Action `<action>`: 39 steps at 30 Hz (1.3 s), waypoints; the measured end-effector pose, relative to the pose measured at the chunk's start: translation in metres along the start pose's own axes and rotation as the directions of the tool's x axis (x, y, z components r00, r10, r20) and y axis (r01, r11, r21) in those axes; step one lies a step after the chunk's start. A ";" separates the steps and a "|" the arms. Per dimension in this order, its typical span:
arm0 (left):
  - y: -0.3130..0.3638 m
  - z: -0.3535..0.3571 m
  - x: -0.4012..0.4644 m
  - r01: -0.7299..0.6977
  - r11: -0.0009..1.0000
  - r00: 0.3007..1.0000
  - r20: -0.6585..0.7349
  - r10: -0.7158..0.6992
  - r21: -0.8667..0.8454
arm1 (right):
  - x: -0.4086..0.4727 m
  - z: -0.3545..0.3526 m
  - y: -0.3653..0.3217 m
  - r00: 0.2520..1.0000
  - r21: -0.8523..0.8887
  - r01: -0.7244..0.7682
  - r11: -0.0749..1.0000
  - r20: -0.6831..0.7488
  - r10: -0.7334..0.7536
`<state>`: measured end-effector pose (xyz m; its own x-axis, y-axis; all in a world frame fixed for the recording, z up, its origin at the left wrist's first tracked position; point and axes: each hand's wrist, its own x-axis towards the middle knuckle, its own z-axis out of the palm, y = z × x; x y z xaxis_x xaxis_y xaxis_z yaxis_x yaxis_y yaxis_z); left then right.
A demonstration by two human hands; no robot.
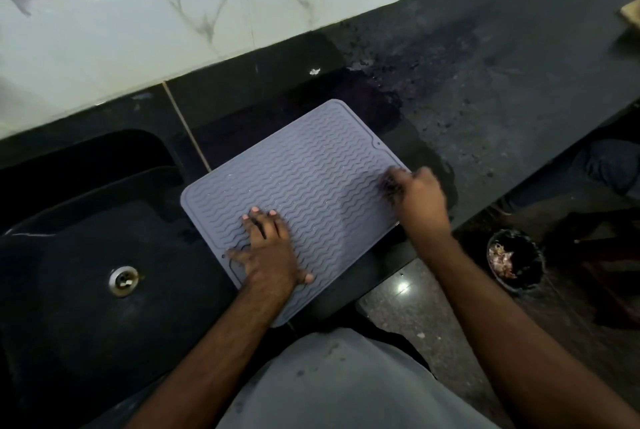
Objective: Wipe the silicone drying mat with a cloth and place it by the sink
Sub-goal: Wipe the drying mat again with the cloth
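A grey silicone drying mat [304, 179] with a wavy ribbed surface lies tilted on the dark counter, just right of the black sink [86, 255]; its near corner overhangs the counter's front edge. My left hand [268, 248] presses flat on the mat's near-left part, fingers spread and straight. My right hand [417, 198] is blurred at the mat's right edge, its fingers curled around a small dark cloth [391, 182] that touches the mat.
The dark stone counter [502, 89] runs to the right, with wet patches behind the mat. A white marble-tiled wall [207, 12] rises behind. A black bin [516, 260] with scraps stands on the floor at the right. The sink drain [123, 280] is at the left.
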<state>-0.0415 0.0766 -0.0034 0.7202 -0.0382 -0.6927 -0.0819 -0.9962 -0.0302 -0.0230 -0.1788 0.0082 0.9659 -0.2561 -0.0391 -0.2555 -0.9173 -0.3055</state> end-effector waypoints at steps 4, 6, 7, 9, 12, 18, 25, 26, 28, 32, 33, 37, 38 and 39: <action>-0.002 0.005 0.000 -0.014 1.000 0.998 -0.063 0.014 0.000 | 0.016 -0.004 0.014 0.992 -0.042 -0.115 0.993 -0.052 0.112; -0.005 0.010 -0.001 -0.034 0.999 0.992 -0.122 0.033 -0.009 | 0.000 0.007 -0.003 0.998 -0.103 -0.039 0.994 0.042 0.044; -0.008 0.013 -0.002 -0.049 0.998 0.987 -0.158 0.044 -0.027 | -0.014 0.014 -0.017 0.998 -0.094 0.014 0.995 0.067 -0.008; -0.015 0.020 -0.005 -0.088 0.992 0.968 -0.243 0.065 -0.088 | -0.044 0.027 -0.046 0.985 -0.048 0.131 0.990 0.117 -0.124; -0.031 0.034 -0.007 -0.181 0.957 0.938 -0.333 0.097 -0.229 | -0.078 0.037 -0.086 0.934 0.092 0.256 0.962 0.233 -0.270; -0.086 0.055 -0.029 -0.292 0.854 0.845 -0.534 0.020 -0.431 | -0.074 0.032 -0.114 0.957 0.348 0.194 0.917 0.140 -0.255; -0.105 0.084 -0.051 -0.160 0.855 0.858 -0.498 -0.127 -0.494 | -0.096 0.073 -0.136 0.864 -0.065 0.481 0.875 0.204 -0.460; -0.104 0.084 -0.052 -0.136 0.847 0.860 -0.485 -0.156 -0.514 | -0.107 0.077 -0.144 0.814 -0.037 0.551 0.834 0.246 -0.527; -0.102 0.085 -0.052 -0.120 0.837 0.864 -0.471 -0.176 -0.533 | -0.123 0.075 -0.156 0.699 0.178 0.615 0.768 0.327 -0.636; -0.101 0.087 -0.054 -0.105 0.798 0.868 -0.446 -0.217 -0.593 | -0.103 0.064 -0.157 0.761 0.378 0.487 0.788 0.259 -0.595; -0.100 0.088 -0.054 -0.102 0.789 0.868 -0.442 -0.228 -0.606 | -0.091 0.062 -0.153 0.801 0.318 0.484 0.815 0.214 -0.559; -0.094 0.093 -0.059 -0.080 0.779 0.855 -0.444 -0.267 -0.622 | -0.053 0.068 -0.154 0.932 0.218 0.332 0.918 0.074 -0.355; -0.092 0.093 -0.060 -0.070 0.780 0.855 -0.441 -0.275 -0.621 | -0.050 0.076 -0.158 0.943 0.200 0.306 0.931 0.072 -0.326; -0.090 0.091 -0.060 -0.061 0.782 0.855 -0.436 -0.279 -0.620 | -0.052 0.083 -0.164 0.946 0.172 0.300 0.938 0.074 -0.316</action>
<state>-0.1402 0.1761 -0.0248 0.9393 0.2115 -0.2700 0.3197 -0.8252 0.4656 -0.0282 0.0105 -0.0184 0.9975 0.0699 -0.0109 0.0569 -0.8849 -0.4624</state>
